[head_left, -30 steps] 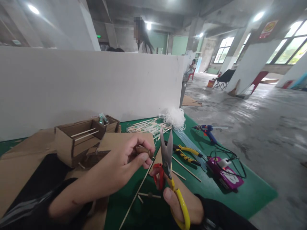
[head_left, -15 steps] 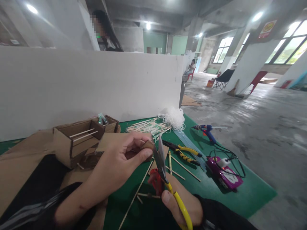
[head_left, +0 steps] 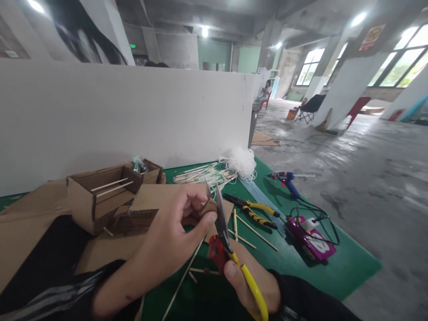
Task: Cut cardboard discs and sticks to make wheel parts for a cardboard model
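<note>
Between the thumb and fingers of my left hand (head_left: 180, 223) is a small brown piece of cardboard (head_left: 208, 207). My right hand (head_left: 249, 276) grips a pair of scissors (head_left: 222, 223) with yellow and red handles. The scissor blades point away from me and stand apart, on either side of the cardboard piece. Below my hands, thin wooden sticks (head_left: 182, 285) lie on the green tabletop (head_left: 354, 267). Just behind my left hand is a flat cardboard box (head_left: 150, 196).
An open cardboard box (head_left: 100, 196) with sticks across it stands at left. Beyond my hands are pliers (head_left: 257, 209), a stick bundle (head_left: 197, 174) and white cord (head_left: 242, 162). A glue gun (head_left: 287, 180) and a purple power strip (head_left: 310, 238) sit at right. A white panel (head_left: 133, 111) borders the back.
The scissor blades have spread and now straddle the cardboard piece, which my left hand still pinches. Behind the panel, a person has moved left.
</note>
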A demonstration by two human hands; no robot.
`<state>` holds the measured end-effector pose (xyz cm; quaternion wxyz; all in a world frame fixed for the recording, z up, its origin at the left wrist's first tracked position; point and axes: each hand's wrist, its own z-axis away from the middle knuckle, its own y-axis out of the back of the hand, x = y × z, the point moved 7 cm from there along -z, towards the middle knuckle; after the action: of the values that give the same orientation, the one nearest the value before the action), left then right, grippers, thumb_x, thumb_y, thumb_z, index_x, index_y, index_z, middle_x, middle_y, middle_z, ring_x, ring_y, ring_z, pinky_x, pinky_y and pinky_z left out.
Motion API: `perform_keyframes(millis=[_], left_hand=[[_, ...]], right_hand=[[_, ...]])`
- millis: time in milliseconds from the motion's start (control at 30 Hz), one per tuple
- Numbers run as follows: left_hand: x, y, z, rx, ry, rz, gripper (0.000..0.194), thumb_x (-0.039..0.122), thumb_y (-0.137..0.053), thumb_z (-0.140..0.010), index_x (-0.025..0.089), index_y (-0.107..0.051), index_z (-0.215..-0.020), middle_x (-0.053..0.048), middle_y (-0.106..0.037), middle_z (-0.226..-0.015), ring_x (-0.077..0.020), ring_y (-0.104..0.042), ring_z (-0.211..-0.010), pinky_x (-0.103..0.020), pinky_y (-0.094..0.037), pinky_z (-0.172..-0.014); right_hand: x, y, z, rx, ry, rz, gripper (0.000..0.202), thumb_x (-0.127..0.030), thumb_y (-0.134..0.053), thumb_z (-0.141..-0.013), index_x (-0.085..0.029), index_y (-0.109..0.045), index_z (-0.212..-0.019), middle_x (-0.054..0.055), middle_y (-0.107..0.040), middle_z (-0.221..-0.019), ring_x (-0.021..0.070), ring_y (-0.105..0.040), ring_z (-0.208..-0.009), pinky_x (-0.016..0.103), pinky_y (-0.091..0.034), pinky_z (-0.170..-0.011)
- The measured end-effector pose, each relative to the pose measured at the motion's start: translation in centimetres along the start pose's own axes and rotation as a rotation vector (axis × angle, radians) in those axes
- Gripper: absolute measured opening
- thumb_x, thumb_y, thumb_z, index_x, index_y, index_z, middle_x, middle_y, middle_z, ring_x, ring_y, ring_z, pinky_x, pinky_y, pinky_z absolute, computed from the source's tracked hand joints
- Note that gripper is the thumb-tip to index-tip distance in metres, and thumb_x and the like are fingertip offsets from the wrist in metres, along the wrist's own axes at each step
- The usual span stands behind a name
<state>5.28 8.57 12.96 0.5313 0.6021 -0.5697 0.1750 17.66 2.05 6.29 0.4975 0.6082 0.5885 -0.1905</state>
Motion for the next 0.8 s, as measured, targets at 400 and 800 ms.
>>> perform_keyframes(millis=[400,800], left_hand=[[0.5,-0.1,0.1,-0.003,0.083,0.091,0.019,0.024,-0.06,-0.091,0.025,-0.047,-0.104,0.004,-0.059,-0.08,-0.0135,-0.064,-0.073,-0.026,-0.055,-0.068],[1.0,0.2,-0.1,-0.039,0.094,0.094,0.016,0.024,-0.061,-0.092,0.024,-0.047,-0.101,0.003,-0.061,-0.088,-0.0126,-0.064,-0.075,-0.024,-0.054,-0.064]], right_hand=[[2.8,-0.3,1.1,0.052,-0.094,0.091,0.037,-0.057,-0.04,-0.096,-0.021,-0.047,-0.102,0.007,-0.057,-0.094,0.022,-0.051,-0.08,0.036,-0.046,-0.076],[2.4,0.1,1.2,0.079,-0.1,0.152,0.037,-0.057,-0.038,-0.097,-0.021,-0.048,-0.096,0.005,-0.056,-0.087,0.0206,-0.051,-0.076,0.033,-0.043,-0.068]])
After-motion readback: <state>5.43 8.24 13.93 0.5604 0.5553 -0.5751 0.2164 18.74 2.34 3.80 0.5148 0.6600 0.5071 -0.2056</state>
